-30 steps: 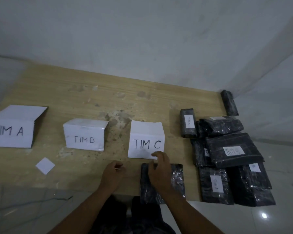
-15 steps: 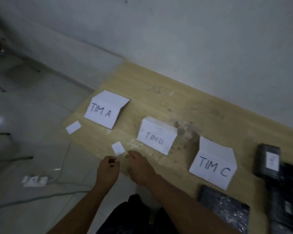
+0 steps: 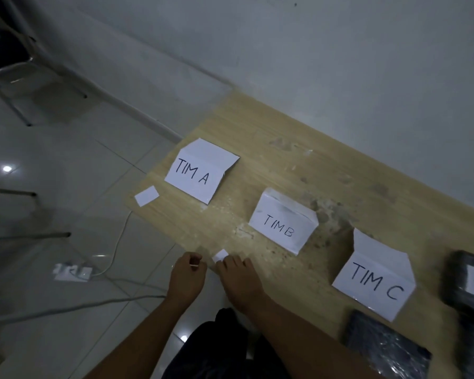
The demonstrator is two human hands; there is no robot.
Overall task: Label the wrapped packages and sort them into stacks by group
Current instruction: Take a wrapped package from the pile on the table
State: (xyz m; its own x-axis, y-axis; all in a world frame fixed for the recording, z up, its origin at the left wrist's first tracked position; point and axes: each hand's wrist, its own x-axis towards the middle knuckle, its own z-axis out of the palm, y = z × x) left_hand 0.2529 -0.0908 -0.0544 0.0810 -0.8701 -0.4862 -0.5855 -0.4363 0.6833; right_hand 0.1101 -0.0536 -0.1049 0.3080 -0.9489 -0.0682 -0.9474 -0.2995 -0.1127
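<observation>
Wood table point(image 3: 271, 138), low middle: right hand point(image 3: 240, 280) fingers straight, touching blank label point(image 3: 220, 255). Left hand point(image 3: 186, 280) pinches white scrap point(image 3: 195, 265). Step: picking label. Next: stick on package point(image 3: 386, 348), lower right.

Our left hand point(image 3: 187, 280): fingers curled, thumb and forefinger pinching a small white paper sliver point(image 3: 195, 265).
Our right hand point(image 3: 240, 279): just beside the left hand, palm down, fingers straight.
Our forearms: bare, reaching forward.
</observation>
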